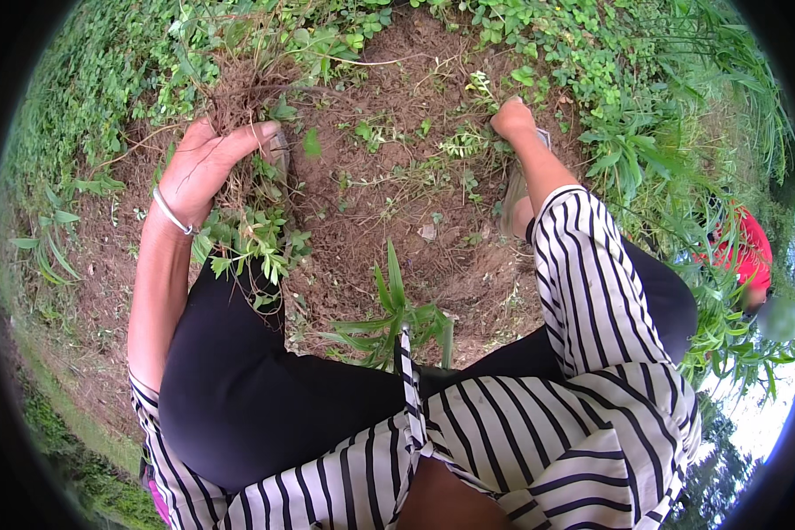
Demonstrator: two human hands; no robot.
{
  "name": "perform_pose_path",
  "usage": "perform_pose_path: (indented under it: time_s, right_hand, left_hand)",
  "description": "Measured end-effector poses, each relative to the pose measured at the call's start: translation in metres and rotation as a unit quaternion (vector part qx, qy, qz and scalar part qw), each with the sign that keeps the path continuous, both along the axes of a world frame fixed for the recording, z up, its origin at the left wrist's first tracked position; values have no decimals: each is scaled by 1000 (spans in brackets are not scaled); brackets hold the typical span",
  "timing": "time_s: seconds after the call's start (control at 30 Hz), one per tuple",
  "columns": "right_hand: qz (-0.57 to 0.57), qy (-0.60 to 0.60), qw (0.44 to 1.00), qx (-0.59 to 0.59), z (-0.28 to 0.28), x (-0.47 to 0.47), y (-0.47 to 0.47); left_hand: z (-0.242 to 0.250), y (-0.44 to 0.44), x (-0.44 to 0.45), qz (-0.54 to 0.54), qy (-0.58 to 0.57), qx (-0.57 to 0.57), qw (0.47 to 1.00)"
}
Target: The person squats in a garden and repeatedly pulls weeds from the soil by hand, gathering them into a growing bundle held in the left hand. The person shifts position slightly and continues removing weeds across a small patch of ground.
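My left hand (202, 162), with a pale bangle at the wrist, grips a bunch of pulled weeds (235, 96). Brown roots stick out above the thumb, and leafy stems hang below the palm over my left knee. At the right, my right hand (513, 120) is closed at a low leafy weed (467, 142) beside my shoe; its fingers are mostly hidden under the back of the hand, so what they hold cannot be told. Between the hands lies bare brown soil (384, 185) with small weeds and loose dry stems.
Dense green ground cover (126, 59) borders the soil at the top and left. Long-leaved plants (626, 156) grow at the right. One such plant (394, 324) stands between my knees. A person in a red top (752, 245) is bent over beyond the plants at the far right.
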State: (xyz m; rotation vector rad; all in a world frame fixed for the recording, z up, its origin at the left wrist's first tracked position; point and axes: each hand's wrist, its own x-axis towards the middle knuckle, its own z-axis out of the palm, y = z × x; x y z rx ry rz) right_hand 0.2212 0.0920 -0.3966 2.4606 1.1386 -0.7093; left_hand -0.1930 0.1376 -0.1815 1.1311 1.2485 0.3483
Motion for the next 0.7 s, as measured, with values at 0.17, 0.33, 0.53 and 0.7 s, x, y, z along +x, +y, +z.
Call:
perform_pose_path:
  time_s: [0.17,0.33,0.53,0.7]
  right_hand:
    - [41,36,994,-96,-21,22,4]
    - [97,34,983,-150,-15,15,22]
    - [232,33,935,-267,-14,21,32]
    - [212,43,950,-225,-10,13,13]
  left_hand:
    - [-1,3,6,-34,-16,11,999]
    - [-9,3,-10,-51,-24,38,998]
    - [-9,4,1,-30,-60,28,997]
    - [-11,-2,-5,-11,-69,27,997]
